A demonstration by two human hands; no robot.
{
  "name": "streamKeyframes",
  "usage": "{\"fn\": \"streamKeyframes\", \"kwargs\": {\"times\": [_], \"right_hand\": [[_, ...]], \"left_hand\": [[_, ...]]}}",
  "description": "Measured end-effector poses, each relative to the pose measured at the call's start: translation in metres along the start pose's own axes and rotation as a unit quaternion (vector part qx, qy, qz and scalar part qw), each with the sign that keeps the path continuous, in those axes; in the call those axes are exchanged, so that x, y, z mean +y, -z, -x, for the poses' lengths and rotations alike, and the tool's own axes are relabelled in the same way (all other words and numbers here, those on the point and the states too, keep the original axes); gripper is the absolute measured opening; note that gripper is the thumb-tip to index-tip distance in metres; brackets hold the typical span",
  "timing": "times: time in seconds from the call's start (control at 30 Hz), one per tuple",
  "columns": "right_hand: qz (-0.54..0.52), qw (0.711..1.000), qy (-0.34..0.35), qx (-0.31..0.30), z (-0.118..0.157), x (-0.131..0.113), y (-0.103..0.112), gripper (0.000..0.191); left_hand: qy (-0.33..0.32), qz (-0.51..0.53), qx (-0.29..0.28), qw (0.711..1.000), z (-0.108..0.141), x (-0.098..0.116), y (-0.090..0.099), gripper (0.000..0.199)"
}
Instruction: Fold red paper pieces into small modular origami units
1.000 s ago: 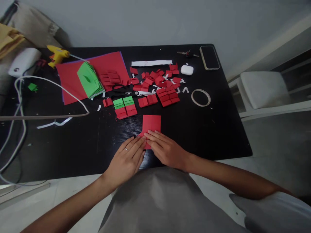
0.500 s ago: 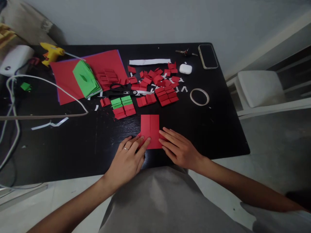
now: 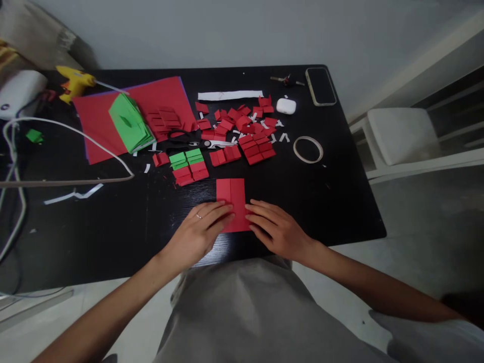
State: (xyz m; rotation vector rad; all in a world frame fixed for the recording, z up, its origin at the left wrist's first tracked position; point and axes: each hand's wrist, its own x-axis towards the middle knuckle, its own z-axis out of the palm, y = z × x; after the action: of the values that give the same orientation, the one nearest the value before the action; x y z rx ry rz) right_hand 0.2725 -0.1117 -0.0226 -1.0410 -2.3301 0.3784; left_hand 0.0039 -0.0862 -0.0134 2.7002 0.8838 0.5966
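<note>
A red paper piece (image 3: pixel 236 194) with a lengthwise seam lies flat near the front edge of the black table. My left hand (image 3: pixel 200 227), wearing a ring, rests with outstretched fingers over its left half. On the other side, my right hand (image 3: pixel 274 227) lies with fingers spread, the tips touching its right edge. Just beyond it sit folded green paper pieces (image 3: pixel 187 158) joined with red ones (image 3: pixel 191 174). Black-handled scissors (image 3: pixel 215 144) lie behind these, among small folded red pieces (image 3: pixel 242 118).
A yellow glue gun (image 3: pixel 75 83), large red sheets (image 3: pixel 100 141) and a green paper stack (image 3: pixel 128 123) are at the left, near a white cable (image 3: pixel 75 130). A tape roll (image 3: pixel 308 149), white case (image 3: pixel 286 106), keys (image 3: pixel 288 80) and phone (image 3: pixel 320 86) lie at the right.
My left hand has slid from the left edge onto the paper, its fingers now covering more of the left half. The right hand stays at the right edge. The view has shifted slightly.
</note>
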Motion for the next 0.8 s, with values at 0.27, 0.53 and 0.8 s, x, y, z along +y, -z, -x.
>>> {"fn": "streamKeyframes", "kwargs": {"times": [0.27, 0.53, 0.8], "right_hand": [[-0.021, 0.999, -0.026, 0.001, -0.002, 0.001, 0.0, 0.04], [-0.013, 1.0, -0.009, 0.005, 0.0, 0.001, -0.001, 0.048], [-0.001, 0.999, 0.038, 0.021, 0.003, 0.003, -0.001, 0.029]], "left_hand": [[-0.022, -0.022, -0.028, 0.999, 0.005, 0.001, -0.003, 0.039], [-0.004, -0.017, -0.039, 0.999, 0.008, 0.005, -0.006, 0.046], [0.005, -0.022, -0.034, 0.999, -0.002, 0.007, -0.004, 0.038]]}}
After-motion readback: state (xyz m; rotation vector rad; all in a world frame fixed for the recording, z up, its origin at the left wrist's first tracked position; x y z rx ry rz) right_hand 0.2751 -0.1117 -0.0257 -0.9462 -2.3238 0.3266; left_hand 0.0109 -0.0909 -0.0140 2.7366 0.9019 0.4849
